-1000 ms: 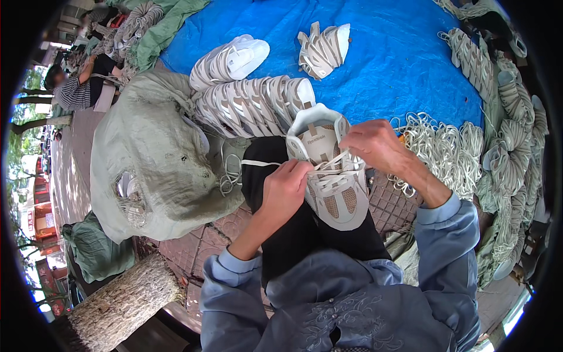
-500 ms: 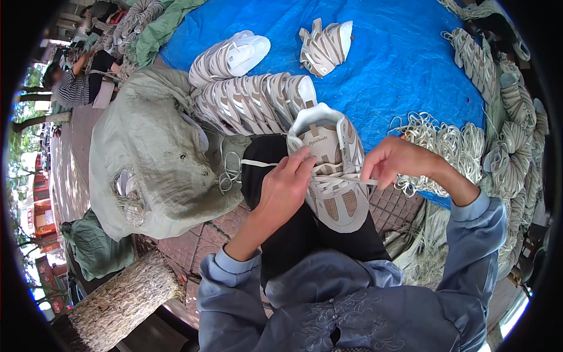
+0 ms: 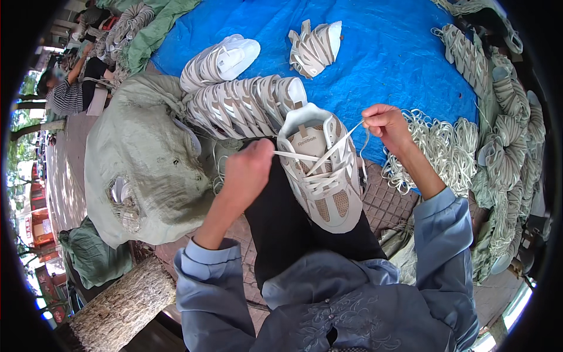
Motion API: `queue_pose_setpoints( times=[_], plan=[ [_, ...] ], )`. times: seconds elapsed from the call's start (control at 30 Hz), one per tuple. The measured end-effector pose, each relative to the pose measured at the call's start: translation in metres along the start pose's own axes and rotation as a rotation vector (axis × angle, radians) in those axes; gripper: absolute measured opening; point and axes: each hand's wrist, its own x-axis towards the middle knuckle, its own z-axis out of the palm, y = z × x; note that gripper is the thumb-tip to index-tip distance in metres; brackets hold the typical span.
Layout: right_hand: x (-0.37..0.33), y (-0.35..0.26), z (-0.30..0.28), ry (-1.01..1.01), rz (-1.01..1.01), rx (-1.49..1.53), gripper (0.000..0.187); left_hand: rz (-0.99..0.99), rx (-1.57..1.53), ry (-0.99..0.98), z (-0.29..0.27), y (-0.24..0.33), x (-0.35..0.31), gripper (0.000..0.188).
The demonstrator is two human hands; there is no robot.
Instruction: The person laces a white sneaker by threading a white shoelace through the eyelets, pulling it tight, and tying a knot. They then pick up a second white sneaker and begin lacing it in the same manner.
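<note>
Curled fingers of the left hand and pinched fingers of the right hand are gripping opposite strands of a white lace, above a beige-and-white shoe resting on the dark trousers between them. The step in hand is apparently drawing the upper lacing snug, the next pull calling for even tension on both sides. A bulky sack is bounding the left fingers' outer side and a row of shoes is crowding just beyond them, while a lace heap is lying beside the right fingers, and more room is opening over the blue sheet farther past these.
</note>
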Motion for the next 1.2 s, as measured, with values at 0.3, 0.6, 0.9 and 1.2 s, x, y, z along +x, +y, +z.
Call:
queue_pose_setpoints(
  times=[0.3, 0.6, 0.9, 1.2],
  plan=[
    [-0.058, -0.011, 0.045, -0.339, -0.965, -1.074, 0.025, -0.189, -0.132, 0.043, 0.007, -0.024, -0.009, 0.005],
    [-0.050, 0.006, 0.074, -0.476, -1.322, -1.486, 0.010, -0.151, -0.149, 0.045, 0.005, -0.019, -0.009, 0.004],
    [-0.042, -0.031, 0.080, -0.533, 0.279, -0.598, 0.027, -0.153, -0.115, 0.028, 0.006, -0.019, -0.007, 0.005],
    [-0.059, -0.013, 0.088, -0.615, -0.936, -1.666, 0.007, -0.119, -0.092, 0.039, 0.006, -0.019, -0.009, 0.004]
  ],
)
